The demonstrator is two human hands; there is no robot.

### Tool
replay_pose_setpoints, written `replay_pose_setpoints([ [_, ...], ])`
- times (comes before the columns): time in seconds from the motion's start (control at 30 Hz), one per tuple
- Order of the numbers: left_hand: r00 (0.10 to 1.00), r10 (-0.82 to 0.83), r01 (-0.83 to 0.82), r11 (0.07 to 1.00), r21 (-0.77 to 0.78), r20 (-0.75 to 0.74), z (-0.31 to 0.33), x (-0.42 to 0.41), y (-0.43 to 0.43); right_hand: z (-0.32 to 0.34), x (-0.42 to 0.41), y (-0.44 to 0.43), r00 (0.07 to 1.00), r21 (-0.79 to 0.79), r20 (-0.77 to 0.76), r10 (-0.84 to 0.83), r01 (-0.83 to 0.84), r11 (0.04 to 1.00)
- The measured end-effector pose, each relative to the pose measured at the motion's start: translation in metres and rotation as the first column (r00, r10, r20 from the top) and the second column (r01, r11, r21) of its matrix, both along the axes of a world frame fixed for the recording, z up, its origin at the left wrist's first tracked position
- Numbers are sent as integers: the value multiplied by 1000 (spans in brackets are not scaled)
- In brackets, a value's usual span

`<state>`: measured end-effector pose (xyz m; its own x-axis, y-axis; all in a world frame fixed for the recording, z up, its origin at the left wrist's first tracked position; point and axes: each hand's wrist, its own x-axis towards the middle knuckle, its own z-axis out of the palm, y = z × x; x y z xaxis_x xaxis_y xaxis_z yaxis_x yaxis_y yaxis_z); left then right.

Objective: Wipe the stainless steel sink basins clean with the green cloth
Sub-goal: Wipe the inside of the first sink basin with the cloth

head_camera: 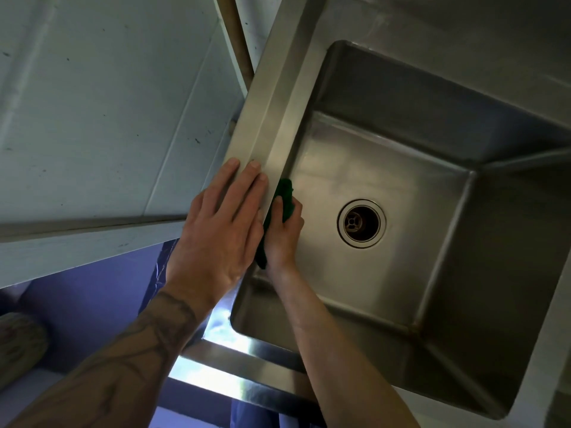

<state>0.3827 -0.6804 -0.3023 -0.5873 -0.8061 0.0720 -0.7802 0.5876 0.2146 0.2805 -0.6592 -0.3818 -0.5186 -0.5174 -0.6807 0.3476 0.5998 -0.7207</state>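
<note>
Against the left edge of the sink unit a white panelled surface (102,112) is seen, with a brown pipe (238,41) running between the two. A single stainless steel basin (463,273) is shown, its round drain (361,223) set near the middle of the floor. The left hand (221,223) is laid flat and unclenched on the basin's left rim (272,97), fingers pointing along it, so that part of the wall below is hidden. The right hand (282,233) is reached down inside the basin and is closed around the green cloth (285,196), which is pressed against the left wall just under the rim. The cloth's long axis is laid along that wall, one end showing above the fingers, the other below the palm.
</note>
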Motion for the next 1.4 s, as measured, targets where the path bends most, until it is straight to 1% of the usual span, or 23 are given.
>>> replay_pose_setpoints([
  [0.03,1000,-2,2,1000,1,-2,-1,1,0,-5,-1,0,999,61,27,24,-25,998],
  [0.07,1000,0,0,1000,3,-3,-1,1,0,-9,0,4,998,89,45,50,-54,995],
  [0.1,1000,2,-2,1000,3,-3,-2,2,0,-8,3,11,997,69,47,69,-72,995],
  [0.2,1000,-6,6,1000,0,10,-3,2,0,8,13,34,996,-87,60,66,-61,994],
  [0.27,1000,-16,15,1000,14,16,-2,2,-1,11,13,39,994,-116,54,99,-92,989],
  [0.3,1000,-19,18,1000,21,21,-1,2,-1,9,10,36,992,-101,42,115,-111,989],
  [0.4,999,-19,18,999,33,36,1,1,-1,-2,1,19,989,63,42,142,-144,988],
  [0.43,999,-20,19,999,39,32,1,1,-1,-1,-1,18,987,90,59,151,-156,984],
  [0.47,999,-18,17,999,44,28,2,1,-1,2,-2,22,981,89,92,171,-179,980],
  [0.57,1000,-15,14,999,46,28,4,-1,-2,25,-2,49,946,-6,224,234,-239,971],
  [0.67,1000,0,0,999,52,12,5,-1,-1,42,-6,69,918,-85,255,303,-291,953],
  [0.73,1000,7,-7,998,62,-13,6,-1,0,41,-8,60,914,-51,224,339,-337,940],
  [0.83,999,8,-6,998,57,-35,7,-3,2,34,-9,44,911,88,180,372,-392,916],
  [0.87,999,11,-9,998,55,-40,8,-3,3,33,-9,46,907,97,193,374,-397,913],
  [0.93,998,24,-20,998,56,-62,10,-3,5,40,-12,60,875,40,259,409,-432,901],
  [1.0,996,47,-42,997,69,-82,14,-2,10,47,-18,77,814,-37,307,493,-507,861],
  [1.07,990,97,-88,992,92,-99,19,3,22,40,-22,84,788,-104,259,558,-552,827],
  [1.13,978,185,-172,977,123,-99,24,11,47,28,-22,79,774,-87,193,603,-599,796],
  [1.2,953,289,-273,951,148,-96,28,22,80,14,-22,79,718,-59,146,681,-681,730],
  [1.3,901,427,-411,897,161,-75,32,31,127,5,-26,81,627,-38,144,766,-770,637],
  [1.33,876,477,-462,872,164,-66,33,30,139,6,-29,84,582,-58,129,803,-804,592],
  [1.4,817,573,-558,812,173,-55,34,18,157,11,-35,93,488,-126,39,872,-863,489],
])
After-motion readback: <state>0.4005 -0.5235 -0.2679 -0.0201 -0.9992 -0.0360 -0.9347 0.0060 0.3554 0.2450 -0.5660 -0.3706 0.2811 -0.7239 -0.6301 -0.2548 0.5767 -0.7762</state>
